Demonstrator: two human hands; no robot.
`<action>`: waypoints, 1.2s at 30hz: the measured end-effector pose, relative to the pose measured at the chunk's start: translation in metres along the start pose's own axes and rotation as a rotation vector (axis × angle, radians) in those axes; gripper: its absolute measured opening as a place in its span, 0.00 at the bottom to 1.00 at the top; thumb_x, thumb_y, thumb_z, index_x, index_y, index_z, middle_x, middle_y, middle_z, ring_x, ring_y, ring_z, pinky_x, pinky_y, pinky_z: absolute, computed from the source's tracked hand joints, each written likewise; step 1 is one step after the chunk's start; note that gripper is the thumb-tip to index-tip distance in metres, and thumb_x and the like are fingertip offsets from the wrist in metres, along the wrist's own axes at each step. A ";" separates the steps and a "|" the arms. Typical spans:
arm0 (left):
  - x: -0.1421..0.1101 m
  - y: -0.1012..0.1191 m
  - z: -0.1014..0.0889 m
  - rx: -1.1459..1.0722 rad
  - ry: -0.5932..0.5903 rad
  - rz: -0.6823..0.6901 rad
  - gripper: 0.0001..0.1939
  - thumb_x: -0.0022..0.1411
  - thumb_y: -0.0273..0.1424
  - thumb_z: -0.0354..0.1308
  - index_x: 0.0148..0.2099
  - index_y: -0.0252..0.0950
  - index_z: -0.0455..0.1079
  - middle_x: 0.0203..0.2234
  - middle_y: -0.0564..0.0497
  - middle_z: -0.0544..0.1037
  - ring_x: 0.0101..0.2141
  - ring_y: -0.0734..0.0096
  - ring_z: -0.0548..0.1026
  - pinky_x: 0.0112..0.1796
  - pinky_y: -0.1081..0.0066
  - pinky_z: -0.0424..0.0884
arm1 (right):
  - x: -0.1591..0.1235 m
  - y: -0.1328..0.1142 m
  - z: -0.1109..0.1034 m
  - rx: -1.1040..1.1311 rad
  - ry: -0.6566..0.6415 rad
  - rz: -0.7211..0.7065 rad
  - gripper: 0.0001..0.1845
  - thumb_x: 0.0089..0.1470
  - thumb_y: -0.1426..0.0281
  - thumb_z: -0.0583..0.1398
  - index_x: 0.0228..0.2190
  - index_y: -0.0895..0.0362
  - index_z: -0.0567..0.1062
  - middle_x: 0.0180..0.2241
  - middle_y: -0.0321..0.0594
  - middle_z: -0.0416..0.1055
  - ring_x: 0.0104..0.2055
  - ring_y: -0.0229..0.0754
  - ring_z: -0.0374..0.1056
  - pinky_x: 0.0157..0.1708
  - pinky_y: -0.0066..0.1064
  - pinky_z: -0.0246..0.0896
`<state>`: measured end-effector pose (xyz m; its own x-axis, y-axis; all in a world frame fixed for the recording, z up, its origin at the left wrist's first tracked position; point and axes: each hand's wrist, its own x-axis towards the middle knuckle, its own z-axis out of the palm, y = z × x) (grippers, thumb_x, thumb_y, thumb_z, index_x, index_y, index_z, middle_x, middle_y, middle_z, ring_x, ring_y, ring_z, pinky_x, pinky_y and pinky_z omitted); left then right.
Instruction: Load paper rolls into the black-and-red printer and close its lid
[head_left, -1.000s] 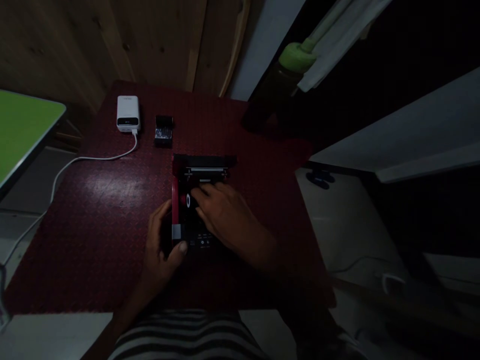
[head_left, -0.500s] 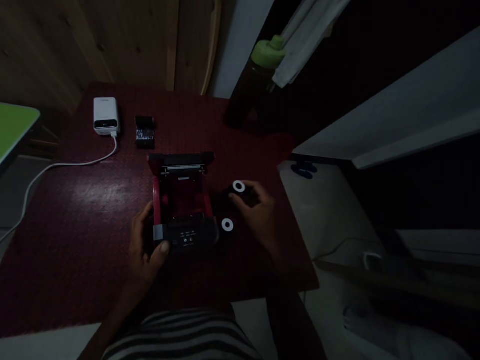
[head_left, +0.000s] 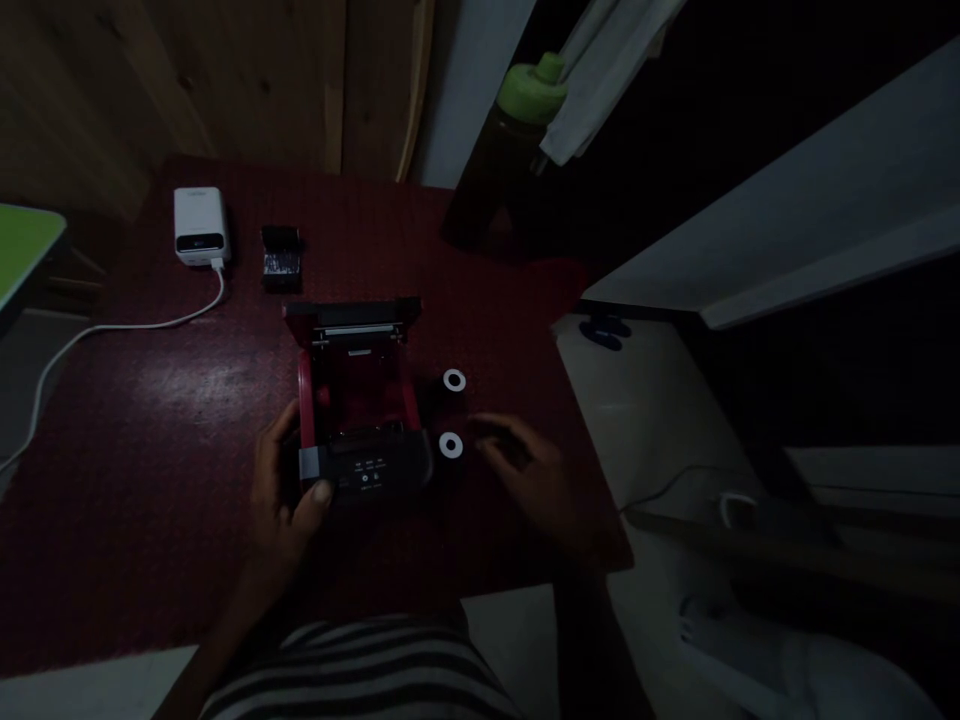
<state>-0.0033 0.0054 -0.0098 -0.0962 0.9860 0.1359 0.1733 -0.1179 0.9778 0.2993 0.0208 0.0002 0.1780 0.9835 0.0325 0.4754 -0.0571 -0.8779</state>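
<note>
A small black and red printer (head_left: 367, 470) stands on the table with its lid raised, showing a red inner bay that looks bare. My left hand (head_left: 281, 490) grips its left side, thumb on the front corner. To the printer's right are two small rolls with white ring-shaped ends and dark sides, a farther roll (head_left: 454, 380) and a nearer roll (head_left: 451, 446). Just right of the nearer roll is my right hand (head_left: 529, 475), holding nothing, with thumb and fingers apart. Dim light hides the undersides of both hands.
Behind the printer lie a dark ribbon-like piece (head_left: 281, 262) and a white power bank (head_left: 200, 222) with a white cable (head_left: 135, 326) running left. A bottle with a green lid (head_left: 532, 92) stands at the back of the red table (head_left: 187, 480). A green-topped surface (head_left: 26, 245) is at left.
My right hand has let go of the farther roll, which now stands on the table nearer the printer. The hand has drawn back toward me. My left hand stays on the printer.
</note>
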 end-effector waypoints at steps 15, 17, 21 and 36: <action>-0.001 0.012 0.004 -0.024 0.003 -0.033 0.38 0.72 0.51 0.63 0.78 0.45 0.63 0.73 0.41 0.68 0.72 0.40 0.67 0.71 0.43 0.61 | 0.011 -0.109 -0.007 -0.274 -0.216 -0.566 0.16 0.65 0.73 0.63 0.52 0.49 0.80 0.49 0.40 0.86 0.51 0.50 0.82 0.58 0.49 0.77; -0.002 0.013 0.002 0.002 -0.010 -0.010 0.36 0.74 0.48 0.61 0.78 0.45 0.62 0.73 0.41 0.68 0.72 0.42 0.66 0.72 0.43 0.60 | 0.025 -0.131 0.010 -0.385 -0.348 -0.699 0.16 0.68 0.76 0.61 0.54 0.52 0.79 0.50 0.43 0.84 0.53 0.51 0.80 0.59 0.50 0.75; -0.002 0.008 0.001 0.018 -0.033 0.046 0.36 0.75 0.46 0.61 0.79 0.44 0.60 0.73 0.40 0.67 0.72 0.42 0.66 0.71 0.42 0.61 | 0.044 -0.153 0.055 -0.717 -0.539 -0.651 0.17 0.67 0.83 0.59 0.52 0.58 0.80 0.50 0.51 0.83 0.53 0.54 0.76 0.56 0.49 0.75; -0.003 0.004 0.001 0.029 -0.041 0.097 0.36 0.76 0.44 0.61 0.81 0.48 0.58 0.74 0.42 0.66 0.72 0.44 0.65 0.71 0.43 0.63 | 0.071 -0.154 0.087 -0.879 -0.740 -0.378 0.16 0.68 0.82 0.59 0.48 0.55 0.83 0.43 0.46 0.85 0.45 0.50 0.82 0.44 0.35 0.70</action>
<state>-0.0010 0.0025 -0.0068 -0.0380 0.9743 0.2222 0.2084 -0.2098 0.9553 0.1634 0.1148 0.0962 -0.4980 0.8073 -0.3166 0.8656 0.4406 -0.2380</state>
